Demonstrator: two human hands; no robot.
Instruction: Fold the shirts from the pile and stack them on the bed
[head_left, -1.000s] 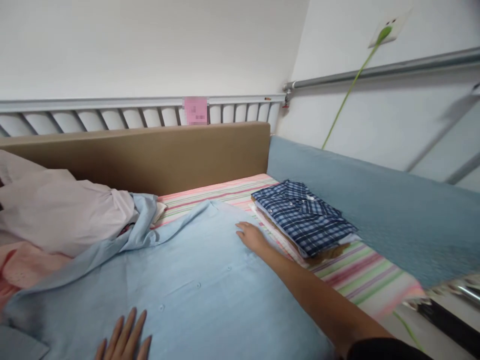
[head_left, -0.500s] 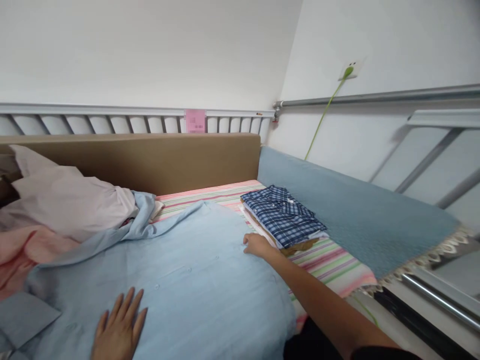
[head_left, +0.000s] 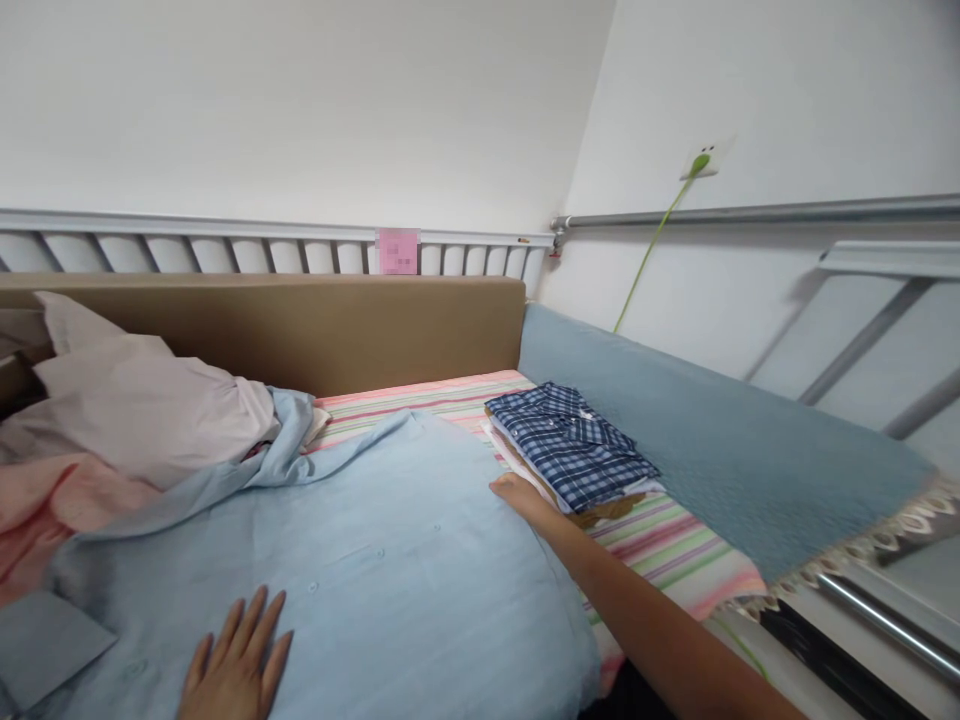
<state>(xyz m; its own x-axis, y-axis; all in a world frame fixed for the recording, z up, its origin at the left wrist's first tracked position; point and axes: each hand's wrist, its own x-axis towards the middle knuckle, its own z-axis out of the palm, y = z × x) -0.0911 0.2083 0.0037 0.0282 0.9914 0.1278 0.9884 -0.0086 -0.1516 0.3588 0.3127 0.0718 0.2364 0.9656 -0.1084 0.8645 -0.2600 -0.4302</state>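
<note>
A light blue buttoned shirt (head_left: 375, 560) lies spread across the striped bed sheet (head_left: 660, 540). My left hand (head_left: 236, 665) rests flat on the shirt near the bottom edge, fingers stretched out. My right hand (head_left: 517, 492) reaches to the shirt's right edge, beside a stack of folded clothes topped by a blue checked shirt (head_left: 574, 440). Its fingers curl down onto the fabric edge; whether they pinch it I cannot make out.
A heap of pale pink and white garments (head_left: 112, 420) lies at the left. A tan headboard (head_left: 300, 320) stands behind, a blue padded side panel (head_left: 712, 440) runs along the right wall, with metal rails (head_left: 750, 212) and a green cable (head_left: 652, 245).
The view has steadied and shifted slightly. My right hand slid back along the shirt's right edge toward the folded stack; my left hand stays flat on the shirt.
</note>
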